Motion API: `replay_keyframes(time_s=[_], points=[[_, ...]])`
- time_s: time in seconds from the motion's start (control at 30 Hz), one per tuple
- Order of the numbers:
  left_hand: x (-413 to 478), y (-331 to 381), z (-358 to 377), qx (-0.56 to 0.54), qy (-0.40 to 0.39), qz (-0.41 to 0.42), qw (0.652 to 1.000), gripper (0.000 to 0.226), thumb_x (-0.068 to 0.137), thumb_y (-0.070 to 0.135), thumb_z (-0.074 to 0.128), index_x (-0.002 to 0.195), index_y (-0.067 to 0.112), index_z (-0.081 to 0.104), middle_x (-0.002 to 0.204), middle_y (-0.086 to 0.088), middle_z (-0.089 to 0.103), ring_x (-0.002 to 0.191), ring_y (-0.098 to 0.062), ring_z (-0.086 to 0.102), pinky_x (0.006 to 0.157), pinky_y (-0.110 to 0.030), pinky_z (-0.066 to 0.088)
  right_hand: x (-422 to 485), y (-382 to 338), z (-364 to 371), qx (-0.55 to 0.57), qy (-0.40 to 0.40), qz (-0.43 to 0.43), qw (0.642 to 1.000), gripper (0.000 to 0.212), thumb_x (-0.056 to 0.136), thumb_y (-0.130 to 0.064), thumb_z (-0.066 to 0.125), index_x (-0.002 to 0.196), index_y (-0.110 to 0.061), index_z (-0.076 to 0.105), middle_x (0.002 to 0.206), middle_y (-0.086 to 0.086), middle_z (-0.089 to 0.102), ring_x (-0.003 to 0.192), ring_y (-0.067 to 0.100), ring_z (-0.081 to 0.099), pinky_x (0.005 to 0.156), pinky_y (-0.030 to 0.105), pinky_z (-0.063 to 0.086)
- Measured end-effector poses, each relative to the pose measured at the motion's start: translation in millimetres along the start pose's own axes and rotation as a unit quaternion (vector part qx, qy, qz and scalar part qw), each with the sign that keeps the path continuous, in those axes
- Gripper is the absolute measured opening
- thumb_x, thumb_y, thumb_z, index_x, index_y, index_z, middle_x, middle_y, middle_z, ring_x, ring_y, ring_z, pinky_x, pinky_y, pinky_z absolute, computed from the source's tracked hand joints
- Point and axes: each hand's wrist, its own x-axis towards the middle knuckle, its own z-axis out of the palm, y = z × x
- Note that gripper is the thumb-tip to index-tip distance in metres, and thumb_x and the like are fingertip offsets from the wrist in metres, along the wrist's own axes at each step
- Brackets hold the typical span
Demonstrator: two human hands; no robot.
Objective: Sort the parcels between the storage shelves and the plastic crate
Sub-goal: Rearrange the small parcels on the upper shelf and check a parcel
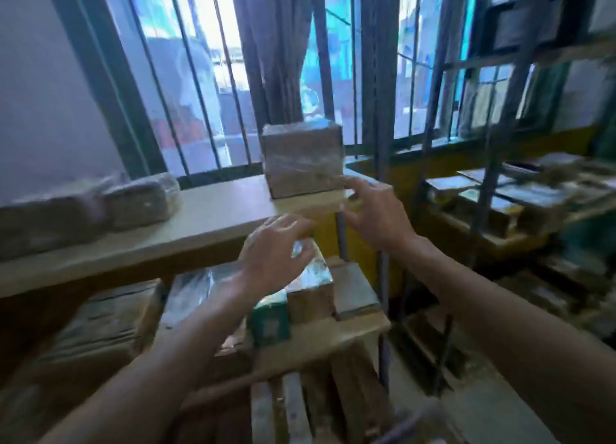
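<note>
Head view: we see a wrapped brown parcel [302, 160] standing at the right end of the upper shelf [206, 216]. Our right hand [375, 215] is spread open just beside its lower right corner, holding nothing; we cannot tell if the fingertips touch it. Our left hand [271, 248], also spread and empty, hovers nearer, above more parcels [310, 297] on the lower shelf [333, 337].

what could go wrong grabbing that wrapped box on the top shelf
1. The wrapped box sits at the very end of the top shelf, near its corner; a clumsy nudge from the right hand might push it off.
2. Its film looks glossy, so it may slip; neither the right nor the left hand grips it yet.
3. If it drops, it would likely hit the parcels on the lower shelf.
</note>
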Motion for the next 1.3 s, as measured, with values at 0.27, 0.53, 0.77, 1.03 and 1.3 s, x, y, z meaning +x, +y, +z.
replay_keyframes(time_s=[0.27,0.53,0.77,1.03,1.3], points=[[10,-58,-59,-0.044,0.074,-0.150,0.985,0.037,0.085,0.029,0.059,0.121,0.022,0.058,0.129,-0.003,0.056,0.111,-0.020,0.055,0.089,-0.036,0.049,48,-48,23,0.040,-0.019,-0.055,0.997,0.056,0.083,-0.029,0.068,0.135,-0.018,0.048,0.136,0.006,0.054,0.118,0.023,0.056,0.092,0.031,0.047],[89,-75,-12,-0.107,0.092,-0.158,0.977,0.050,0.082,0.029,0.064,0.129,0.020,0.049,0.134,-0.007,0.051,0.114,-0.020,0.051,0.091,-0.030,0.043,112,12,35,0.006,0.018,-0.040,0.999,0.073,0.079,-0.034,0.072,0.142,-0.022,0.036,0.151,0.008,0.030,0.137,0.028,0.030,0.110,0.045,0.034],[150,-107,36,-0.208,0.094,-0.249,0.941,0.083,0.075,0.035,0.072,0.142,0.021,0.024,0.143,-0.014,0.037,0.128,-0.030,0.040,0.087,-0.028,0.034,171,57,43,0.123,-0.077,0.068,0.987,0.092,0.069,-0.034,0.081,0.144,-0.031,0.028,0.145,0.011,0.035,0.131,0.029,0.040,0.105,0.042,0.041],[143,-128,61,-0.338,0.076,-0.289,0.892,0.050,0.086,0.044,0.057,0.131,0.029,0.044,0.118,0.006,0.058,0.104,-0.014,0.055,0.075,-0.024,0.044,182,77,74,0.350,-0.056,0.101,0.930,0.051,0.072,-0.010,0.078,0.113,-0.029,0.055,0.099,-0.008,0.054,0.092,0.017,0.056,0.074,0.033,0.055],[136,-156,17,-0.376,0.146,-0.249,0.881,0.036,0.087,0.015,0.052,0.117,0.034,0.049,0.123,0.006,0.052,0.100,-0.001,0.051,0.078,-0.019,0.039,198,75,81,0.582,-0.098,0.186,0.785,0.045,0.075,-0.012,0.072,0.116,-0.022,0.057,0.111,0.010,0.058,0.091,0.031,0.062,0.059,0.037,0.054]])
